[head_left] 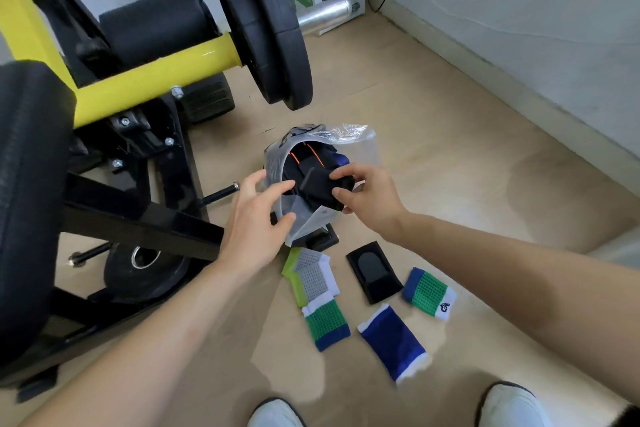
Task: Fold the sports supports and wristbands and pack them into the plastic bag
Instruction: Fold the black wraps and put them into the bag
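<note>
A clear plastic bag (360, 140) stands on the floor with dark supports with orange stripes inside. My right hand (369, 192) pinches a folded black support (320, 189) at the bag's mouth. My left hand (258, 218) holds the bag's near left rim, fingers spread. On the floor in front lie a lime, grey and white wristband (311, 276), a flat black support (374, 272), a green and blue wristband (327, 324), a blue, green and white wristband (429, 293) and a blue wristband with white edges (394, 341).
A yellow and black weight machine (152, 73) with black plates (266, 24) fills the left side. A weight plate (145, 270) lies on the floor by its base. A white wall (519, 10) runs along the right. My white shoes (512, 406) are at the bottom edge.
</note>
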Motion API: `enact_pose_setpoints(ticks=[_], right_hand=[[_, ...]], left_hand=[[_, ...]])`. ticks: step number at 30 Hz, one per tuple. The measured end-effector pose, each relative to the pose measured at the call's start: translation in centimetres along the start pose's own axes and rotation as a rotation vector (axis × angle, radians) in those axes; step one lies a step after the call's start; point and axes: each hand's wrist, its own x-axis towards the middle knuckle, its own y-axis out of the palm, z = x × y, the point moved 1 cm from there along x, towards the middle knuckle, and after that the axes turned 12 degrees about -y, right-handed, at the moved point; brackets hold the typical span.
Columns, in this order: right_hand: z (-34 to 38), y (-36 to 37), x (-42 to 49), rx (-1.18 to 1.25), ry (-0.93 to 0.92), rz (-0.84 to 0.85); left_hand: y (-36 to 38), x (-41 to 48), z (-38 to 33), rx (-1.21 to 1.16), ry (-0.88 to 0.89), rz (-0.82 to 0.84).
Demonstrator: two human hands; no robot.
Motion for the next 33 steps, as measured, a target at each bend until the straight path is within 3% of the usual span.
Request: enact_pose_setpoints(ticks=[4, 9, 11, 15, 17, 22, 26, 28, 30, 33], right_hand=[[-2.0, 3.8, 3.3, -0.017, 0.025, -0.039], [-3.0, 8.1, 6.8, -0.193, -0.036, 0.080], [-2.9, 9.4, 7.9, -0.314, -0.082, 0.219], [-3.0, 9.4, 9.3, -0.602, -0.062, 0.722], [-3.0, 8.5, 9.9, -0.695, -0.053, 0.833], [-1.9, 5.6, 9.4, -0.566, -0.164, 0.762], [-1.1, 1.2, 4.7, -0.434, -0.329, 0.498], [-2.0, -1.2, 1.4, -0.521, -0.438, 0.388], [-4.5, -2.9, -0.7, -0.663, -0.432, 0.435], [-9.6, -4.3, -1.6, -0.876, -0.203, 0.703]], left_hand=[[-0.1, 1.5, 0.6, -0.049, 0.008, -0.054], [-0.6, 2.6, 0.8, -0.145, 0.049, -0.162], [-0.7, 2.9, 0.7, -0.192, 0.036, -0.172], [-0.9, 2.9, 1.0, -0.234, -0.001, -0.166], [-0.8, 2.7, 1.2, -0.255, -0.001, -0.140], [-0.5, 2.5, 0.5, -0.323, 0.001, -0.062], [0.0, 2.2, 0.2, -0.299, 0.013, -0.044], [0.3, 1.8, 0.2, -0.262, 0.028, -0.042], [0.7, 1.2, 0.1, -0.242, 0.057, -0.036], [1.3, 0.3, -0.3, -0.308, 0.080, -0.008]])
